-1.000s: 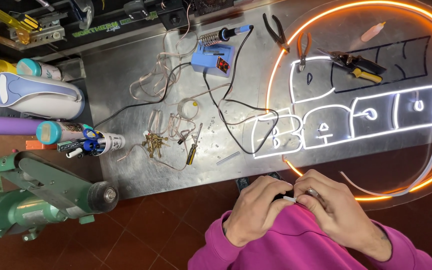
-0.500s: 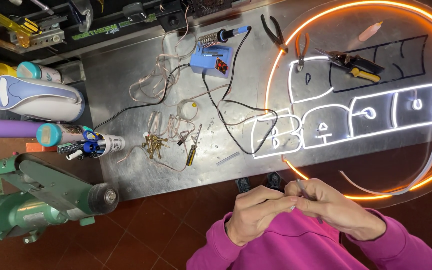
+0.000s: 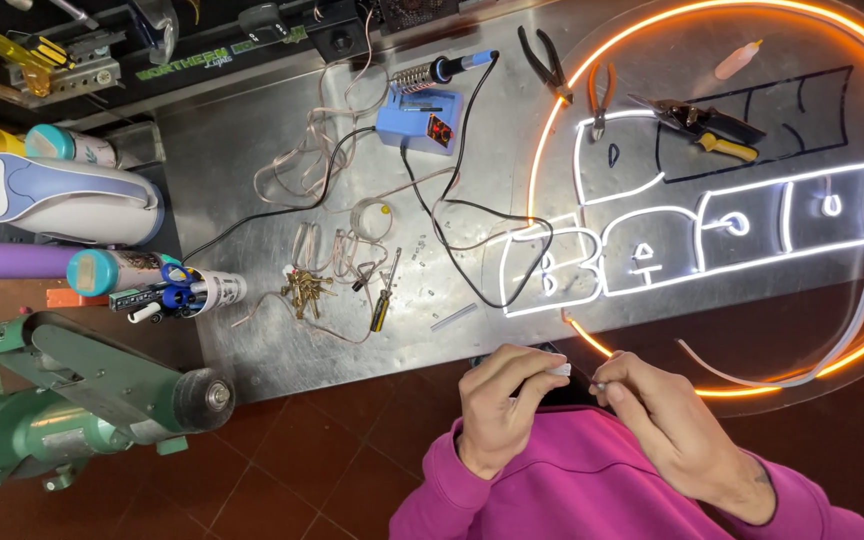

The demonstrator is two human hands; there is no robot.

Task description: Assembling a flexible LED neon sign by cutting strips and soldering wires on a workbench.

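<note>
My left hand (image 3: 500, 405) is closed on a small white piece (image 3: 558, 370) pinched between thumb and fingers, close to my chest in a magenta sweater (image 3: 572, 480). My right hand (image 3: 664, 425) pinches a thin wire end (image 3: 592, 380) right beside that piece; the fingertips of both hands almost meet. Both hands hover just off the front edge of the steel workbench (image 3: 282, 350), below a lit neon sign (image 3: 712, 210) with white letters inside an orange ring.
On the bench lie a blue soldering station (image 3: 420, 122) with its iron, black cable loops, clear wire coils, brass parts (image 3: 304, 290), a small screwdriver (image 3: 382, 305), pliers (image 3: 544, 60) and snips (image 3: 697, 125). A green bench machine (image 3: 72, 400) stands at the left, with spray cans and a pen cup behind.
My hands have shifted slightly and the fingertips have come closer together around the white piece and wire. The view has tilted a little; the bench items lie unmoved.
</note>
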